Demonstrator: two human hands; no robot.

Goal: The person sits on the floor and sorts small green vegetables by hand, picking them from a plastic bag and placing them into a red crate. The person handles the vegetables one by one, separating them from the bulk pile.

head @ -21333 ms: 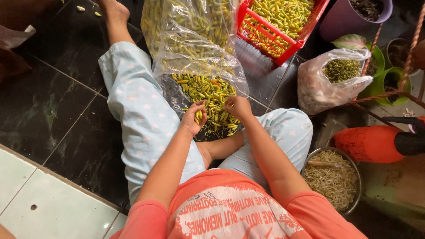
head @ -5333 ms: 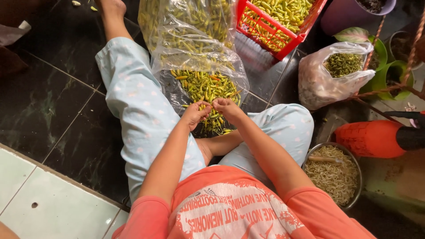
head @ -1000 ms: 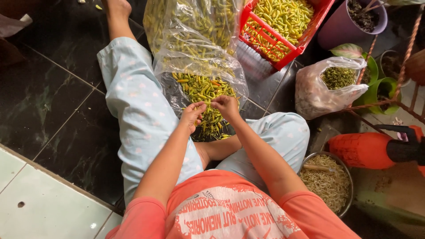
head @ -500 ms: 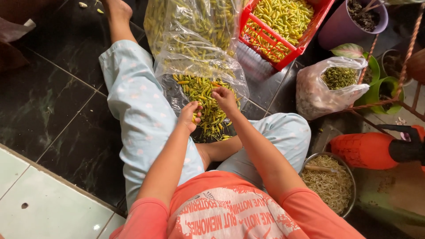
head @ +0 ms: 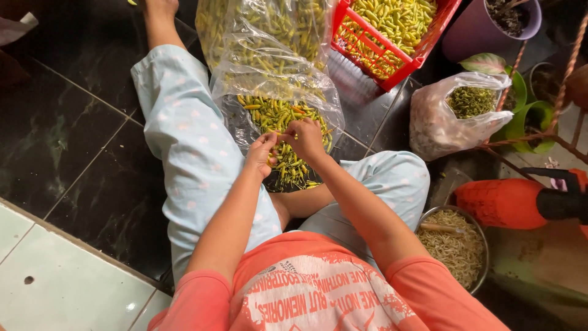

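Note:
I sit on a dark tiled floor in light blue trousers. A large clear plastic bag (head: 263, 55) lies between my legs, full of yellow-green chili peppers (head: 288, 159). My left hand (head: 262, 153) and my right hand (head: 304, 138) meet above the bag's open mouth. Both pinch one small chili between their fingertips. The fingers hide most of that chili.
A red plastic crate (head: 392, 37) of yellow chilies stands behind the bag. To the right are a small clear bag of green stems (head: 456, 113), a metal bowl of pale stems (head: 456, 248), an orange container (head: 508, 202), a purple pot (head: 490, 30) and a green pot (head: 533, 119).
Both hands have stayed at the bag's mouth and drawn together over the chilies, shifting slightly from one moment to the other. Nothing else has moved.

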